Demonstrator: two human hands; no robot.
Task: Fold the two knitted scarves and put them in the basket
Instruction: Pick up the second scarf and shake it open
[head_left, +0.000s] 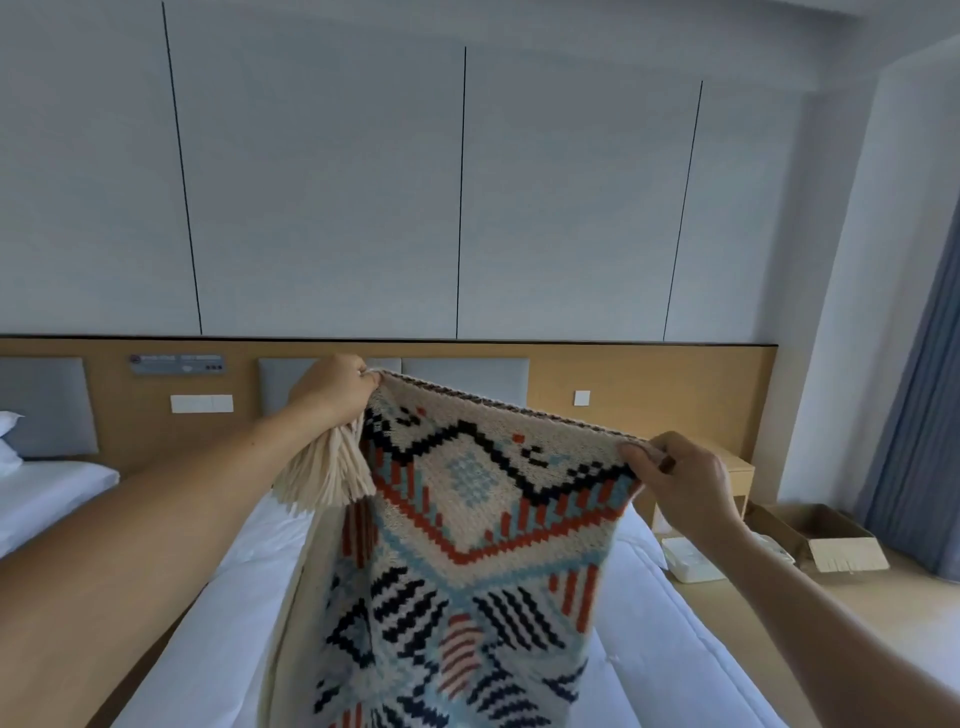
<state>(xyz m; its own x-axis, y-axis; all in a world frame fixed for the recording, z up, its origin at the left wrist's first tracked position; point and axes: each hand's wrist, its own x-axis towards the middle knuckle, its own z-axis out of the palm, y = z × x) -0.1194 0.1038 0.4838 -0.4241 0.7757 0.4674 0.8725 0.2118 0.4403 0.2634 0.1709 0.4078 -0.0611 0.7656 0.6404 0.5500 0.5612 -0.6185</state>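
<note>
Fringe (327, 473) dangles below my left hand (337, 387), whose fingers (363, 378) are curled tight round one top corner of the patterned scarf (467, 519). The scarf hangs in the air over the white bed (649, 649), seemingly doubled, its lower part running out of view. At the other corner my right hand (685, 483) pinches the top edge between thumb and fingers. My worry is the layers: the knit looks thick and loose, so if either pinch slackens, one layer could slide and the fold go crooked. I see no second scarf and no basket.
</note>
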